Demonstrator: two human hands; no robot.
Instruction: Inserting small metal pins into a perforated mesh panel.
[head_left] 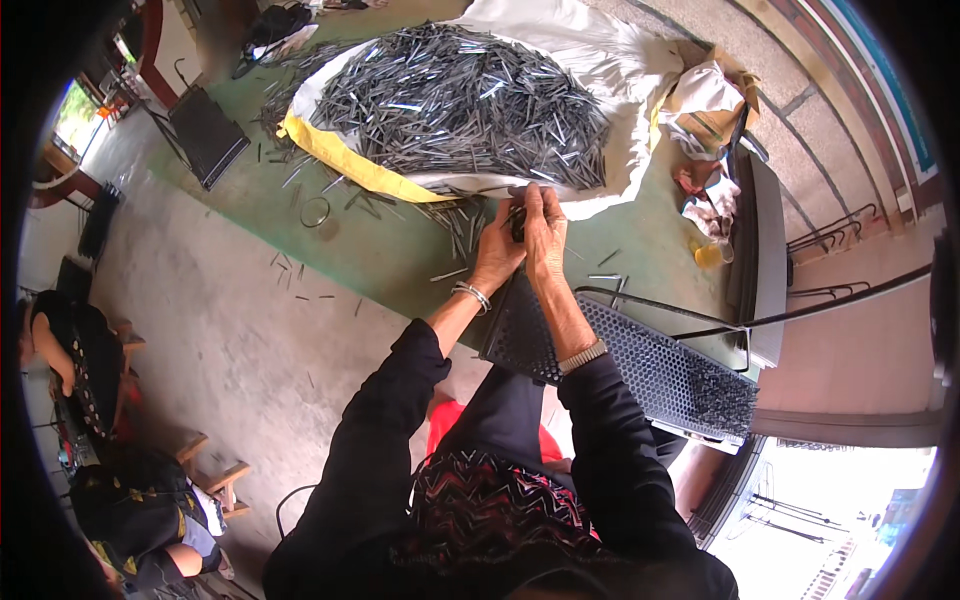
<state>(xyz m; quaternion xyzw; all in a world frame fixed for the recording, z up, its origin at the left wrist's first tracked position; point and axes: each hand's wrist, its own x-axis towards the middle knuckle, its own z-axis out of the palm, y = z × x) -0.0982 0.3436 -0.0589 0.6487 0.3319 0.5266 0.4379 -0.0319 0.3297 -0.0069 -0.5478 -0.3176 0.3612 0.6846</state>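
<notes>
Close together at the sack's near edge, my left hand [497,252] and my right hand [545,232] are both closed. Dark slender pieces [518,222] show between them; the fingers hide most of these, so their exact kind is unclear. Just beyond lies a large heap of thin dark sticks [460,105] on an opened white sack [625,150] with a yellow edge. Beneath my right forearm is a black perforated tray [640,355], slanting from my lap to the right. Its right end bears many small dark pieces [728,402].
Loose sticks lie scattered across the green tabletop [390,260]. A clear ring-shaped object [315,212] is at left, a yellow cup [710,254] at right. A thin black metal rod frame [700,330] crosses the tray. Another person [75,350] sits at far left, near wooden stools [225,478].
</notes>
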